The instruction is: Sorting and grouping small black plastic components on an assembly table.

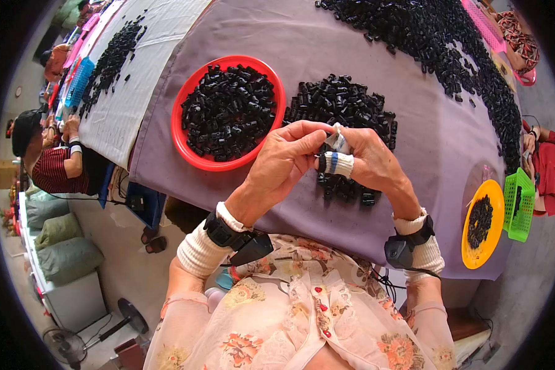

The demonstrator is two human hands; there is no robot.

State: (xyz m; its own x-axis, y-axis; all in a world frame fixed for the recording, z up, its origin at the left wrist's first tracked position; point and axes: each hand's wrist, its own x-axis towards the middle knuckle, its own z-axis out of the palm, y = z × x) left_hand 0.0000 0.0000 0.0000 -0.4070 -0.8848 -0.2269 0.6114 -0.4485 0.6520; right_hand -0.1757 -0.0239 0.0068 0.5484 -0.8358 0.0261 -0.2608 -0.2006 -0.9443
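My left hand (282, 159) and my right hand (376, 161) meet in front of my chest, over the near edge of the table. The fingers of both are closed and pinched together at the tips. White cloth finger covers (338, 164), one with a blue stripe, wrap the thumb and a finger of my right hand. My left fingertips touch the cloth there. A small dark bit shows at the fingertips, but what they hold is hidden. Behind my hands lies a pile of small black cylindrical parts (345, 102). A red round tray (177, 123) full of similar parts stands to the left.
A grey-purple cloth (228, 31) covers the table. More black parts (425, 43) spread across its far right. At right are a yellow plate (496, 203) with small black pieces and a green basket (523, 228). Another person (58, 166) sits at the left table; another is at far right.
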